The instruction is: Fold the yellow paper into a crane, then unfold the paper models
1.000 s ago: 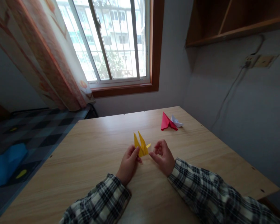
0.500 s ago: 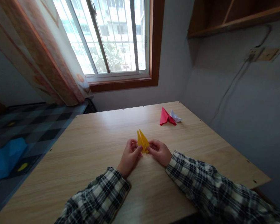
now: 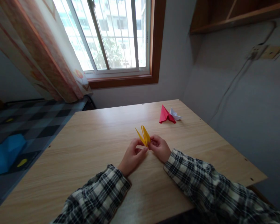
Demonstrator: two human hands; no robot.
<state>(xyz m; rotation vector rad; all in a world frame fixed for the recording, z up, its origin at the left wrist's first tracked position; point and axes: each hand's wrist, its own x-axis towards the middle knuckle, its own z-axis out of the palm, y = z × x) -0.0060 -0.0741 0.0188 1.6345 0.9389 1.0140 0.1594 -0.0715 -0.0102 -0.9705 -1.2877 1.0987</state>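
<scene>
Yellow folded paper (image 3: 143,136), pointed flaps fanned upward | left hand (image 3: 132,157) fingers pinch it | right hand (image 3: 160,148) fingers pinch it

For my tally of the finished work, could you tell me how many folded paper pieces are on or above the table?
3: the yellow piece held between both hands, the red piece at the far right, the white piece beside it.
</scene>
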